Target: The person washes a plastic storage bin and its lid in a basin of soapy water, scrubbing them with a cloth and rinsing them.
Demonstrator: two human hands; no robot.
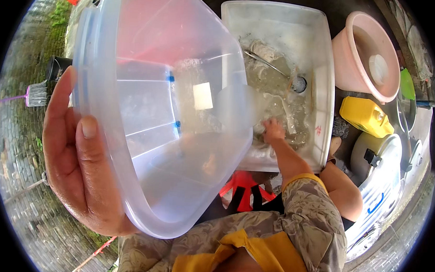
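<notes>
My left hand (83, 167) grips the rim of a large translucent plastic tub (150, 108), which is held up and tilted on its side at the left. My right hand (274, 131) reaches into a big white plastic basin (275, 15) holding murky, steaming water; its fingers touch the wet contents, and whether they grip anything is unclear. In the basin lie a metal utensil (265, 63), a pale soaked cloth-like lump (262, 50) and a round, dark-rimmed item (299, 84). The raised tub hides the basin's left part.
A pink bucket (344, 57) with a white round piece inside stands right of the basin. Near it are a yellow jug (363, 116), a dark scouring pad (340, 126) and a large lidded metal pot (381, 167). A red stool (246, 194) stands below the basin; a broom (37, 94) lies left.
</notes>
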